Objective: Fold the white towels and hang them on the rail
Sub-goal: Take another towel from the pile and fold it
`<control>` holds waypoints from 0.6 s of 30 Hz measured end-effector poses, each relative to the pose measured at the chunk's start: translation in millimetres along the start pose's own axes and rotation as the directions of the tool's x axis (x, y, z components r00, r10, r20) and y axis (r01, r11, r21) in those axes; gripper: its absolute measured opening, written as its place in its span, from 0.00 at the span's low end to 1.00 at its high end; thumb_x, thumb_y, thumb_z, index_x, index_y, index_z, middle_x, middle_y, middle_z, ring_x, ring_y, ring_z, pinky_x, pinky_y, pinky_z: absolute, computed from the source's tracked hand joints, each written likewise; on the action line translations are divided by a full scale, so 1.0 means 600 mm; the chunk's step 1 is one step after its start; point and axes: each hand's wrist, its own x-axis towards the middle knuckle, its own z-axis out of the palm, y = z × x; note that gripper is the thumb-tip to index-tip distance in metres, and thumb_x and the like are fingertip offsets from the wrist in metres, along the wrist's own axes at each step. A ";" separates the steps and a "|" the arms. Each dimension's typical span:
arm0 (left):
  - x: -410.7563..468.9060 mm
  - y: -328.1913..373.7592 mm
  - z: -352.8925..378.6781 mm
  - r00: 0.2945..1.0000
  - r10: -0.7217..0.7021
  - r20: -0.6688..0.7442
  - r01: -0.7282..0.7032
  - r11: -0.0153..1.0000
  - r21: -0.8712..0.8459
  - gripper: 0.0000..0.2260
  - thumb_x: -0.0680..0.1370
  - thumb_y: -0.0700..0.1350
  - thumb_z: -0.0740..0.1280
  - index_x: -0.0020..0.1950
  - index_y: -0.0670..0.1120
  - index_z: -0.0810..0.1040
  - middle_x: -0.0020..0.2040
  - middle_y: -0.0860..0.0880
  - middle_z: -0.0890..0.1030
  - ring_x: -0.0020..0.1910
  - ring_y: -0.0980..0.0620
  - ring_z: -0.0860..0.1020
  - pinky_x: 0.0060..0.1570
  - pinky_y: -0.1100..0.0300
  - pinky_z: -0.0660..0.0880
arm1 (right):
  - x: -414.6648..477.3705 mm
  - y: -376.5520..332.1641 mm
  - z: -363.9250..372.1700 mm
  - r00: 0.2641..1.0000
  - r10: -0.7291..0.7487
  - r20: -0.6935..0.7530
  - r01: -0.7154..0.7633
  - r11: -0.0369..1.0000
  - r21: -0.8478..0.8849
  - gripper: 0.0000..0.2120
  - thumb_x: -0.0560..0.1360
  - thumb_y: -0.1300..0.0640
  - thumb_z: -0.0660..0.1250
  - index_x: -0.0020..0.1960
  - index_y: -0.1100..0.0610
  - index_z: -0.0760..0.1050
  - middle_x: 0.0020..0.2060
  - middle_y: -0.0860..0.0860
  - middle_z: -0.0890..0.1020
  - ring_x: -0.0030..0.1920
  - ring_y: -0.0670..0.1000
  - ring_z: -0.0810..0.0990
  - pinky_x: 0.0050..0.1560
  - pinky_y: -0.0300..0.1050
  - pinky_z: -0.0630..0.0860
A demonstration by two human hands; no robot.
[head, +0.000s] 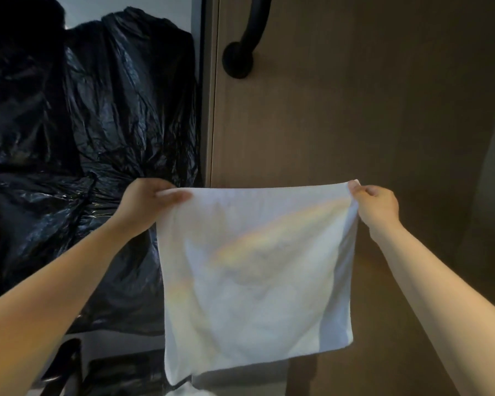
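Observation:
A white towel [255,275] hangs flat in the air in front of me, spread out by its two top corners. My left hand [149,200] pinches the top left corner between thumb and fingers. My right hand [376,204] pinches the top right corner. The towel's lower edge hangs free near the bottom of the view. A black curved rail [250,32] with a round mount is fixed to the brown wooden panel [355,110] above the towel, well clear of both hands.
Large black plastic bags [97,124] fill the left side, close to my left arm. A bit of white cloth [189,391] shows at the bottom edge under the towel. More dark items [120,372] lie at lower left.

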 end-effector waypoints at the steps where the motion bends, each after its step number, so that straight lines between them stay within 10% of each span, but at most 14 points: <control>1: 0.001 0.001 -0.003 1.000 -0.006 0.008 0.006 0.999 -0.034 0.10 0.73 0.53 0.74 0.36 0.47 0.83 0.34 0.44 0.82 0.36 0.45 0.80 0.35 0.60 0.70 | 0.001 0.000 -0.001 1.000 0.020 0.005 -0.020 1.000 0.003 0.21 0.79 0.43 0.64 0.43 0.62 0.78 0.32 0.53 0.75 0.36 0.53 0.74 0.36 0.44 0.68; 14: 0.021 -0.003 -0.020 0.949 -0.107 0.296 0.188 0.948 -0.257 0.06 0.71 0.49 0.75 0.44 0.50 0.83 0.40 0.48 0.85 0.41 0.49 0.85 0.43 0.54 0.82 | -0.003 0.009 -0.015 0.999 0.036 0.031 -0.036 0.999 -0.010 0.17 0.80 0.44 0.62 0.47 0.58 0.77 0.41 0.55 0.79 0.42 0.52 0.77 0.51 0.50 0.77; 18: 0.022 -0.005 -0.018 0.969 0.047 0.244 -0.080 0.989 0.124 0.06 0.71 0.54 0.74 0.38 0.54 0.83 0.32 0.53 0.82 0.33 0.58 0.80 0.33 0.64 0.73 | -0.005 0.016 -0.014 0.999 0.021 0.045 -0.020 0.999 -0.034 0.17 0.80 0.44 0.62 0.46 0.57 0.77 0.42 0.56 0.80 0.45 0.54 0.78 0.51 0.52 0.78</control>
